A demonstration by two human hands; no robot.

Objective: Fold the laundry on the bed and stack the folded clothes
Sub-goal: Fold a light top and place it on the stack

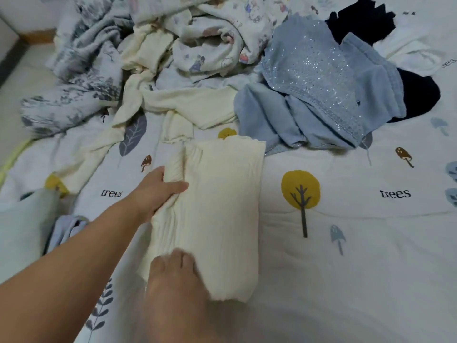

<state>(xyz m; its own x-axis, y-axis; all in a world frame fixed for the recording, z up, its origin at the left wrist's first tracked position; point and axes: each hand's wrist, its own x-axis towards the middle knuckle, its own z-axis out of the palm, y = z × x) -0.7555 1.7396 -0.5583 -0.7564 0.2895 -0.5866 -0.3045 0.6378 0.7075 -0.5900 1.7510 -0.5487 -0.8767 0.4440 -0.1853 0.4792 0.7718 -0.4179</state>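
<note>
A cream garment (222, 214), folded into a long rectangle, lies in the middle of the bed (358, 256). My left hand (158, 191) grips its bunched left edge, thumb on top and fingers tucked under the fold. My right hand (175, 276) is blurred and rests with its fingers laid on the garment's near left corner. Unfolded laundry is heaped behind it: another cream piece (188, 105), a light blue glittery garment (314, 90), a white printed garment (217, 40) and a dark navy piece (363, 21).
A grey leaf-patterned blanket (74, 78) is bunched at the back left. A pale green cloth (22, 226) and a small light blue cloth (66, 231) lie at the left edge near my left forearm. The white tree-print cover stretches to the right.
</note>
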